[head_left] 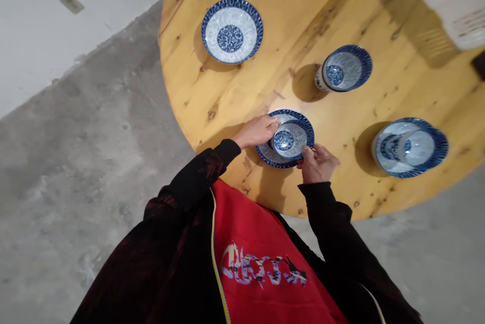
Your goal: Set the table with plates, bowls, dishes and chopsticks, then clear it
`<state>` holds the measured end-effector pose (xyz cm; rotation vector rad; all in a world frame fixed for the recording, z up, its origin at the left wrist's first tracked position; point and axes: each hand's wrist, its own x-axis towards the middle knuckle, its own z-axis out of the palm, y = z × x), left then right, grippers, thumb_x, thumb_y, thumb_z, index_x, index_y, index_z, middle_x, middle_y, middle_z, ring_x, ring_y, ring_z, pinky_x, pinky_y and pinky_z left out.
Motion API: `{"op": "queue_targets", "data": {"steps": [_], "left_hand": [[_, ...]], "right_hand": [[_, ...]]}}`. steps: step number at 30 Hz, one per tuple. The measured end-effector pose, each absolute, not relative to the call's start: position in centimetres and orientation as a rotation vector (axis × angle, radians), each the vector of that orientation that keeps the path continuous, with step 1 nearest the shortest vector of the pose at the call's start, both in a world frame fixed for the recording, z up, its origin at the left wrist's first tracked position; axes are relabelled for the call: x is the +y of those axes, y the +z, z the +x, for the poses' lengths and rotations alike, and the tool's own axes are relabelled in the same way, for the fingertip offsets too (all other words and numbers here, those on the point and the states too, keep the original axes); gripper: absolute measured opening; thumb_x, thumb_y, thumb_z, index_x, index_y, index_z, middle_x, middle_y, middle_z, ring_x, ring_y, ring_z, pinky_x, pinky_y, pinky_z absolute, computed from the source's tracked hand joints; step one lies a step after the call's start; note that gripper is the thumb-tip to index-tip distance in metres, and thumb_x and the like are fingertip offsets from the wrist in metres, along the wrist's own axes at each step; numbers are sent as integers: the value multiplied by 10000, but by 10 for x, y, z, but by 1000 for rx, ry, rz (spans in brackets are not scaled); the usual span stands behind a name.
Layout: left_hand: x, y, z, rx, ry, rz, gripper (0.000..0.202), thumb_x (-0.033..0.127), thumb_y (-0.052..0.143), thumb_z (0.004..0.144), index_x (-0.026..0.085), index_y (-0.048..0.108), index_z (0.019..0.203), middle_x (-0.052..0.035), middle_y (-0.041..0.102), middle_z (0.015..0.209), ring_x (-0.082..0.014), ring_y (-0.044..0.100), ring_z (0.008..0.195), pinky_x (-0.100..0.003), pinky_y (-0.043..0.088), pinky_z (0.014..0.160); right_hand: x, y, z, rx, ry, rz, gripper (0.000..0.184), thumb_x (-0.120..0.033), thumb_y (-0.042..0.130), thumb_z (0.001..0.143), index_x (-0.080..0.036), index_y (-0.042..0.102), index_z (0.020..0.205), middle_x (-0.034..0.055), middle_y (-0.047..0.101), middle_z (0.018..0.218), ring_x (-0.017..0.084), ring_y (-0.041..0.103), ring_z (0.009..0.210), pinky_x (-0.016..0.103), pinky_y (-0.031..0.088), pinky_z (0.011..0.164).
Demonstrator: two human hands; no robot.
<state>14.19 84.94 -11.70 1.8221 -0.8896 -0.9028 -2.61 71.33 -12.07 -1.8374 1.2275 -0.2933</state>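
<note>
The left hand [258, 130] is clamped on the left rim of a small, round, white glazed bowl with blue patterning and a dark blue edge [297, 137]. The right hand [318, 163] has its thumb at the lower right of that bowl, its fingers bent below; whether it is clamped on this bowl or on the one beneath, I cannot tell. The small bowl is within the outline of a wide, shallow, white glazed bowl with a dark blue patterned rim [288, 113]; whether their bases touch is hidden.

Both are near the front edge of a round, yellowish, knotty wooden counter [242, 92]. Beyond them, to the right, a deep white glazed bowl with a blue-patterned inside [343, 68] stands upright. Farther right, a tall white glazed bowl with a broad blue rim [420, 147] stands inside a rounded blue-and-white dish [382, 144]. At the far left, well apart, is another wide blue-and-white bowl with a blue central disc [232, 31].

A white printed package with a colourful oval picture [452, 8] occupies the upper right. Around the counter lies grey concrete floor [125, 117], meeting a white wall [34, 36].
</note>
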Motion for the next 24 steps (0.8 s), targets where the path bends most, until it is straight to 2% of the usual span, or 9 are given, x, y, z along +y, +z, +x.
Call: {"op": "queue_targets", "data": {"steps": [9,17,24], "left_hand": [[844,-118,141,-867,-870,1820,318,204,410,954,206,648,743,-55,711,860,-205,641,881,-315,458,830],[840,-115,138,-869,-869,1831,299,200,409,942,189,560,684,-65,656,810,-193,579,777,-321,412,756],[839,-110,137,-846,-901,1840,333,209,400,950,182,569,664,-85,632,762,-193,570,750,-333,409,746]], "right_hand": [[708,-125,-34,1193,-218,-1865,184,-396,595,718,-224,570,779,-43,531,520,171,546,416,289,465,383],[703,-122,-35,1179,-210,-1897,147,-365,606,717,-226,557,716,-49,523,506,159,543,398,285,483,375],[702,-120,-37,1159,-192,-1940,152,-363,601,738,-214,584,714,-47,534,508,140,543,403,261,500,389]]}}
